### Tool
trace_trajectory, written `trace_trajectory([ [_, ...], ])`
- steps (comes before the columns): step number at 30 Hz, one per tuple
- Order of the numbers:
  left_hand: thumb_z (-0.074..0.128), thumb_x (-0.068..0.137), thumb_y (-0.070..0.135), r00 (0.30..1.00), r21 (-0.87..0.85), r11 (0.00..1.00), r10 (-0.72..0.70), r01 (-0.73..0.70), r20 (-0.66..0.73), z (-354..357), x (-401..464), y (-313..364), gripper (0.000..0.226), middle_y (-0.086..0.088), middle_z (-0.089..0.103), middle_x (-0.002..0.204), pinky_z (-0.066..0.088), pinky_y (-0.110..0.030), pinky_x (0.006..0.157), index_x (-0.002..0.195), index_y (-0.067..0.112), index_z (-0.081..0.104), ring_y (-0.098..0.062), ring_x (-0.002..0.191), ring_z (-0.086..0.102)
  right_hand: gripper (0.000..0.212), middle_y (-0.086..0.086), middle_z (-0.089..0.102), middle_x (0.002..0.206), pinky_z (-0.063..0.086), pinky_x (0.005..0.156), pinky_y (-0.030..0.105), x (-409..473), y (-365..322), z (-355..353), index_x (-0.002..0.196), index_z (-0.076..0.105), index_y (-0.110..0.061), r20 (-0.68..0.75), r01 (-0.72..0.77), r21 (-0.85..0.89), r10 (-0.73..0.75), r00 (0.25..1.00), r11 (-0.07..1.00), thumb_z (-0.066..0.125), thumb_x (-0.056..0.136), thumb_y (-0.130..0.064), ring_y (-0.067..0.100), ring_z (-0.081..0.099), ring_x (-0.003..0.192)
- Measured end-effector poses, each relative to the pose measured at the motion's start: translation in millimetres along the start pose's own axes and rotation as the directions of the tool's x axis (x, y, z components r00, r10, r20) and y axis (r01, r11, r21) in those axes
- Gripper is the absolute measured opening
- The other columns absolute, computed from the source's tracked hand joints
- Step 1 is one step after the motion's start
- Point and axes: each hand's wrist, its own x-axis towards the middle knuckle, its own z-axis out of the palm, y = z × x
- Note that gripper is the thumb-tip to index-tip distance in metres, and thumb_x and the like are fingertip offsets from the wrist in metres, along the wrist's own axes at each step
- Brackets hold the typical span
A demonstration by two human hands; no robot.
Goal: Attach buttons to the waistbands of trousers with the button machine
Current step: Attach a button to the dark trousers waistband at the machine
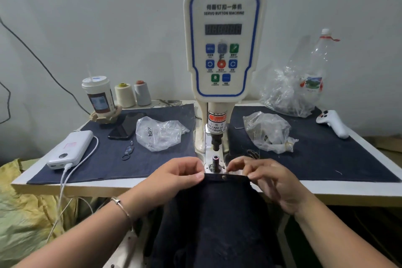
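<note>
While the button machine (pixel 224 50) stands behind, your trousers (pixel 217 224) hang off the table edge; L hand (pixel 182 175) & R hand (pixel 264 177) each pinch the waistband (pixel 230 179), button (pixel 223 177) between them, just below the die post (pixel 215 160).

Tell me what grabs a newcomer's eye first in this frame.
The tall white servo button machine with its blue-edged control panel stands at the centre back of the table. Just in front of its lower die, the left hand and right hand pinch the top edge of dark trousers, where a metal button already sits on the waistband.
</note>
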Motion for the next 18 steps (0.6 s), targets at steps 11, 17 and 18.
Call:
trace_trajectory([
  [11,0.057,0.093,0.018,0.984,0.235,0.964,0.086,-0.121,0.156,40,-58,60,0.01,0.014,0.052,0.075,0.037,-0.016,0.067,0.084,0.022,0.059,-0.005,0.07,0.044,0.057,0.016,0.062,0.112,0.044,0.075,0.027,-52,-2,40,0.125,0.059,-0.004,0.112,-0.527,-0.537,0.675,0.729,0.659,0.051,0.092,-0.05,0.016,0.052,0.086],
  [17,0.057,0.098,0.007,0.985,0.184,0.981,0.031,-0.062,0.171,47,-84,62,0.015,0.017,0.056,0.071,0.037,-0.008,0.064,0.086,0.015,0.061,0.003,0.064,0.047,0.031,0.012,0.062,0.083,0.038,0.057,0.023,-68,-17,50,0.096,0.068,0.002,0.167,-0.515,-0.498,0.661,0.732,0.697,0.068,0.083,-0.026,0.017,0.055,0.067],
  [18,0.058,0.097,0.008,0.984,0.155,0.986,0.028,-0.056,0.177,48,-89,63,0.014,0.017,0.057,0.071,0.038,-0.008,0.064,0.086,0.016,0.061,0.002,0.065,0.048,0.018,0.008,0.064,0.077,0.041,0.056,0.02,-68,-27,51,0.092,0.069,0.0,0.193,-0.484,-0.486,0.629,0.753,0.728,0.069,0.081,-0.014,0.013,0.057,0.062],
])
